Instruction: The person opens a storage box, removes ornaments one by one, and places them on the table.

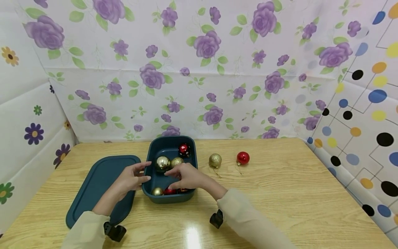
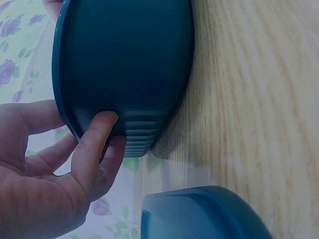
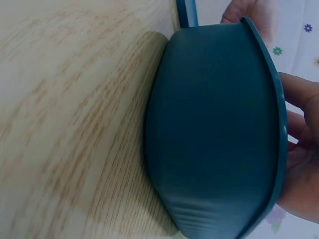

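Observation:
A dark teal box (image 1: 171, 199) stands on the table with several Christmas baubles in it. Inside are a shiny gold bauble (image 1: 162, 164), a glittery gold bauble (image 1: 177, 161), a red bauble with white dots (image 1: 184, 150), a small gold bauble (image 1: 157, 191) and a red bauble (image 1: 169, 191). My left hand (image 1: 128, 178) touches the box's left side, fingertips against the outer wall in the left wrist view. Over the right rim my right hand (image 1: 189, 176) reaches inside, thumb and forefinger apart above the red bauble. Its palm hides part of the contents.
The flat teal lid (image 1: 102, 180) lies left of the box, partly under my left forearm. On the table to the right are a glittery gold bauble (image 1: 215, 160) and a red bauble (image 1: 243, 158), both with string loops. Flower-patterned cloth rises behind the table.

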Motion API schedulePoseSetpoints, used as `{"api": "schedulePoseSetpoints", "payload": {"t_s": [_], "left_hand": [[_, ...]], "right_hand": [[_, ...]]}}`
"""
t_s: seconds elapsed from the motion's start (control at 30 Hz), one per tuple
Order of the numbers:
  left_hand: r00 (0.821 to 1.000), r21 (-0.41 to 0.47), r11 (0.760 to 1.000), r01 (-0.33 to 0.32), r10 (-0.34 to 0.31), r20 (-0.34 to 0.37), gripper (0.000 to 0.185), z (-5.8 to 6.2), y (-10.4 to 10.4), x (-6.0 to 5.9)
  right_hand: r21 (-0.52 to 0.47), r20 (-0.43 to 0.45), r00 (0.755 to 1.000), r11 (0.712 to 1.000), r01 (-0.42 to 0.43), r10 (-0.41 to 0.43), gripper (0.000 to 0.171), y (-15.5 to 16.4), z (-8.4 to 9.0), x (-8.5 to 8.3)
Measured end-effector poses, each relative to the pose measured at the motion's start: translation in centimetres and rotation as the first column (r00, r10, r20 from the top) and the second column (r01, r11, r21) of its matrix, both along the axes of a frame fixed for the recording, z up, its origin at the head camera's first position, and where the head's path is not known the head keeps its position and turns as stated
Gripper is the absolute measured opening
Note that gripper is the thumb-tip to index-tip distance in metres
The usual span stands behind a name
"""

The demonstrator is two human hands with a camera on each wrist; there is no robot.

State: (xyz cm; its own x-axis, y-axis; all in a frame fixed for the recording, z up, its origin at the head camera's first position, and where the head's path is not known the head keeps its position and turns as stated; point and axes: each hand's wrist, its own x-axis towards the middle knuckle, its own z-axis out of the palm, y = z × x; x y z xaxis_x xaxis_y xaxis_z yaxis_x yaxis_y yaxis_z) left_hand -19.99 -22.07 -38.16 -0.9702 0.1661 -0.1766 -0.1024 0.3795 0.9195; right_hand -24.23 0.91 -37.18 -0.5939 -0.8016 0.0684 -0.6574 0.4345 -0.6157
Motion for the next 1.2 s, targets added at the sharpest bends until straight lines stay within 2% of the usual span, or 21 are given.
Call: {"api": "schedulePoseSetpoints", "payload": {"t_s": [0.27, 0.43, 0.6, 0.93, 1.2], "left_hand": [[1.000, -0.001, 1.000, 0.002, -0.002, -0.007, 0.057, -0.1, 0.0, 0.0], [1.000, 0.005, 1.000, -0.001, 0.002, -0.011, 0.057, 0.1, 0.1, 0.1], [1.000, 0.004, 1.000, -0.004, 0.004, -0.009, 0.057, 0.2, 0.1, 0.2], [1.000, -0.003, 1.000, -0.007, 0.007, -0.006, 0.057, 0.2, 0.1, 0.1], [1.000, -0.004, 1.000, -0.005, 0.005, -0.003, 0.058, 0.1, 0.0, 0.0]], "right_hand": [[0.143, 0.010, 0.995, 0.985, -0.095, 0.095, 0.038, -1.3, 0.0, 0.1], [0.239, -0.013, 0.997, 0.968, -0.072, 0.077, 0.033, -1.8, -0.2, 0.2], [0.289, -0.023, 0.998, 0.956, -0.047, 0.056, 0.031, -2.0, -0.2, 0.3], [0.289, -0.048, 0.996, 0.956, -0.053, 0.070, 0.028, -2.1, -0.3, 0.3], [0.178, -0.078, 0.995, 0.983, -0.051, 0.066, 0.032, -1.1, 0.0, 0.3]]}}
